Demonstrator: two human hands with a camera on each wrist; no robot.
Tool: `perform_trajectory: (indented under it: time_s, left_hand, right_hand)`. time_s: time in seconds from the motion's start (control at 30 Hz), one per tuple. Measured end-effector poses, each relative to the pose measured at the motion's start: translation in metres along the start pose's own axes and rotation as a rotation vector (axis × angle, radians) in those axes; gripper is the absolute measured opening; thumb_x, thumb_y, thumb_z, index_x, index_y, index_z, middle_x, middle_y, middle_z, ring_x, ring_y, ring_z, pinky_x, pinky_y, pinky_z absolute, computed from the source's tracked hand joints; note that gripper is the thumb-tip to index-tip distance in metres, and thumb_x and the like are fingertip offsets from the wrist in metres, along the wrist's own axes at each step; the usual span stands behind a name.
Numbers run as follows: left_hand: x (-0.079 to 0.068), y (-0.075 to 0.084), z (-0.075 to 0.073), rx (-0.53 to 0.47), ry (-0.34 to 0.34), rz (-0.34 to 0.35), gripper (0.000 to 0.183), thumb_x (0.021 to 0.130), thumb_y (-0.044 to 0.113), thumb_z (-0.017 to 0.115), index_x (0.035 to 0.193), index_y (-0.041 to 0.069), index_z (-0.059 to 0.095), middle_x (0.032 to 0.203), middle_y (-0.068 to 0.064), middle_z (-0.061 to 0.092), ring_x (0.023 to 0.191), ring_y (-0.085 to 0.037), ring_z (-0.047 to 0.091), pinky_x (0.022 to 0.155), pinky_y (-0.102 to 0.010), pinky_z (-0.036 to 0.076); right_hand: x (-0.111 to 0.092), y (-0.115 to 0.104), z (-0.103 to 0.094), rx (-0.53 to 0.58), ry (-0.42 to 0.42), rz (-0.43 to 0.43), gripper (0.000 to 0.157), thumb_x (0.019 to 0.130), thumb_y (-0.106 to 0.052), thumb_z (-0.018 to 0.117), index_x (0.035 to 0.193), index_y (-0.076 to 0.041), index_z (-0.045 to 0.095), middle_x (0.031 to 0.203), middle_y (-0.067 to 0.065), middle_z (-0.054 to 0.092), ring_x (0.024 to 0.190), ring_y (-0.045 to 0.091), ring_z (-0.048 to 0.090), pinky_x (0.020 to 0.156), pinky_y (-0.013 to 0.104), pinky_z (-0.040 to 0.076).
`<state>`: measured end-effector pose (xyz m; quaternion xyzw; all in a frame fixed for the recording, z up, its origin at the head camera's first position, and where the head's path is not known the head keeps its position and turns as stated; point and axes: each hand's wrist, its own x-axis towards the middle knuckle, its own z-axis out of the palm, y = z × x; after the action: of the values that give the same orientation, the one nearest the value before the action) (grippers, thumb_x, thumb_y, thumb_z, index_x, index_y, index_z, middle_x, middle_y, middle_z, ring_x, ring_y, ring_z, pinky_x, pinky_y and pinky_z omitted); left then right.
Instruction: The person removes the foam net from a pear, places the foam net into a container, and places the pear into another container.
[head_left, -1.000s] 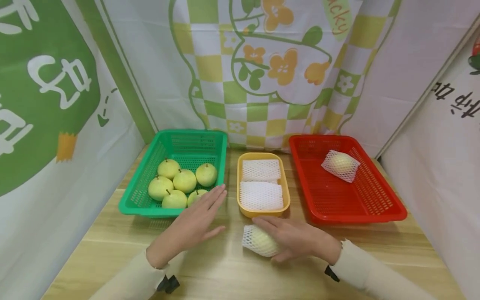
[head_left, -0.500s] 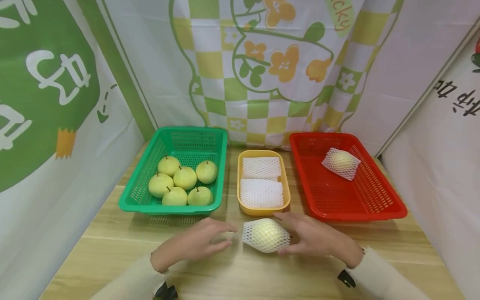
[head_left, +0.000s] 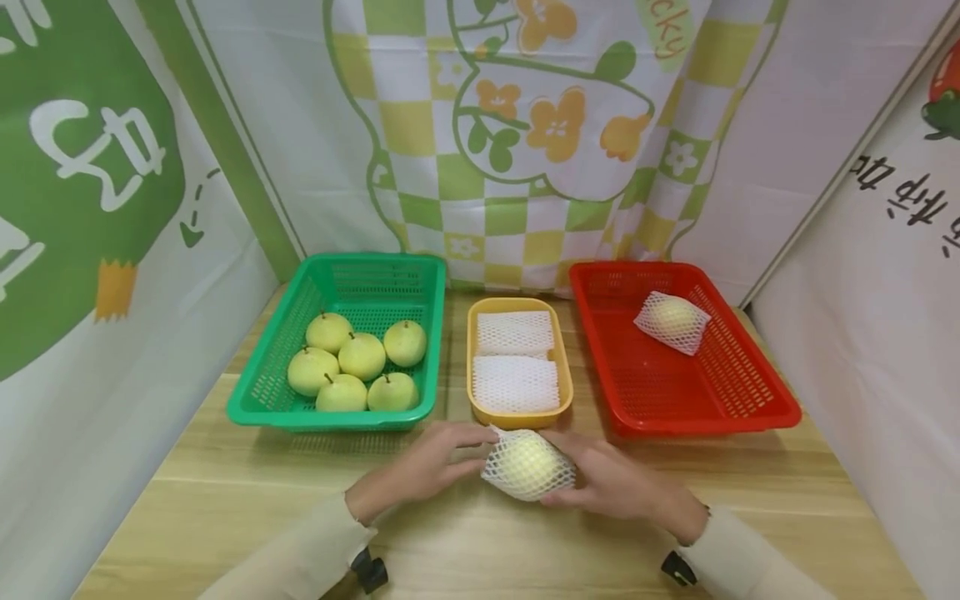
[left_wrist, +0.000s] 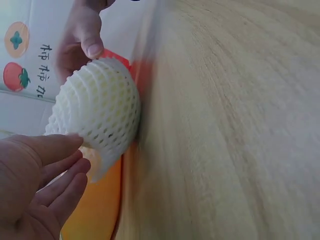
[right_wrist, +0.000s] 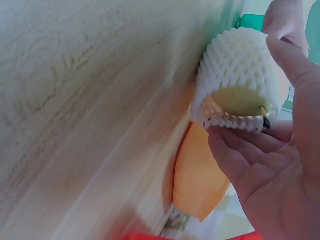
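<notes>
A pale yellow pear in a white foam net (head_left: 528, 467) lies on its side at the middle of the table, in front of the yellow tub. With thumb and fingers, my left hand (head_left: 427, 462) pinches the net's left end. My right hand (head_left: 618, 475) holds the other end, its thumb on the near side and fingers on the far side. Through the net's open end in the right wrist view, the pear's bare skin (right_wrist: 240, 100) and dark-tipped stem (right_wrist: 265, 117) show. The left wrist view has the netted pear (left_wrist: 97, 107) between both hands.
Several unwrapped pears (head_left: 362, 357) sit in a green basket (head_left: 238, 408) at left. The yellow tub (head_left: 522, 419) contains folded white foam nets (head_left: 516, 383). At right, a red basket (head_left: 637, 375) holds one netted pear (head_left: 672, 322). A checked curtain (head_left: 517, 217) hangs behind.
My left hand has come from beside the green basket to the net's left end. My right hand has shifted from over the pear to the net's right end.
</notes>
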<state>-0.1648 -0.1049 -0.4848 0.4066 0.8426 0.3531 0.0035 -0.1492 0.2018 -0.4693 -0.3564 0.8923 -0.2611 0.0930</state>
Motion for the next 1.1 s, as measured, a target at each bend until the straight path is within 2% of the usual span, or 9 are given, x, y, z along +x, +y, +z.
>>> perform_trajectory:
  time_s: [0.17,0.3,0.4,0.53,0.67,0.77,0.93,1.1]
  left_hand:
    - [0.013,0.004,0.012,0.042,-0.055,-0.038,0.052,0.089,0.015,0.084,0.136,0.001,0.067,0.135,-0.014,0.072,0.122,-0.028,0.071,0.108,-0.04,0.058]
    - [0.022,0.007,0.023,0.086,-0.085,-0.071,0.048,0.081,0.016,0.088,0.123,0.006,0.067,0.119,-0.006,0.074,0.104,-0.018,0.07,0.094,-0.029,0.059]
    - [0.027,0.009,0.027,0.077,-0.09,-0.092,0.045,0.075,0.01,0.088,0.113,0.01,0.064,0.106,0.0,0.071,0.09,-0.009,0.063,0.081,-0.02,0.054]
    - [0.028,0.01,0.028,0.017,-0.083,-0.105,0.044,0.071,0.0,0.085,0.107,0.011,0.063,0.1,0.002,0.068,0.086,-0.006,0.059,0.077,-0.018,0.053]
    - [0.023,0.007,0.024,-0.049,-0.083,-0.129,0.046,0.07,-0.004,0.083,0.108,0.01,0.064,0.1,0.002,0.068,0.087,-0.007,0.06,0.079,-0.02,0.054]
    - [0.019,0.005,0.019,-0.088,-0.084,-0.147,0.05,0.07,-0.005,0.082,0.116,0.007,0.066,0.106,-0.001,0.071,0.094,-0.009,0.063,0.087,-0.024,0.057]
    - [0.011,0.002,0.01,-0.093,-0.099,-0.164,0.058,0.072,-0.003,0.083,0.127,0.002,0.066,0.12,-0.008,0.074,0.112,-0.019,0.069,0.102,-0.032,0.059]
    - [0.002,0.002,0.003,-0.101,-0.096,-0.197,0.062,0.075,0.002,0.087,0.132,-0.002,0.065,0.127,-0.012,0.073,0.12,-0.026,0.071,0.106,-0.035,0.059]
  right_hand:
    - [0.004,0.0,0.004,-0.008,0.013,-0.021,0.078,0.097,-0.051,0.074,0.158,-0.009,0.047,0.15,0.004,0.062,0.13,0.016,0.064,0.11,0.044,0.056]
    - [0.007,-0.001,0.006,-0.01,0.03,-0.024,0.076,0.097,-0.053,0.072,0.156,-0.011,0.05,0.148,0.002,0.064,0.127,0.014,0.065,0.108,0.042,0.058]
    - [0.008,-0.002,0.007,-0.021,0.042,-0.026,0.076,0.096,-0.056,0.071,0.154,-0.011,0.051,0.148,0.002,0.064,0.126,0.014,0.065,0.107,0.04,0.058]
    - [0.008,0.001,0.007,-0.014,0.056,-0.053,0.072,0.095,-0.054,0.073,0.15,-0.011,0.056,0.142,0.0,0.068,0.12,0.01,0.067,0.103,0.035,0.06]
    - [0.009,0.003,0.006,0.024,0.063,-0.104,0.064,0.093,-0.045,0.079,0.145,-0.013,0.062,0.136,-0.003,0.072,0.116,0.007,0.07,0.1,0.031,0.061]
    - [0.01,0.003,0.005,0.05,0.064,-0.126,0.055,0.093,-0.039,0.08,0.14,-0.015,0.066,0.13,-0.004,0.075,0.111,0.003,0.071,0.097,0.028,0.062]
    - [0.01,0.002,0.005,0.046,0.106,-0.188,0.036,0.094,-0.025,0.08,0.127,-0.011,0.075,0.118,-0.001,0.079,0.101,0.001,0.072,0.087,0.023,0.063]
    - [0.011,0.002,0.005,0.026,0.141,-0.219,0.027,0.092,-0.015,0.082,0.119,-0.009,0.08,0.108,0.001,0.082,0.09,-0.002,0.071,0.076,0.012,0.06]
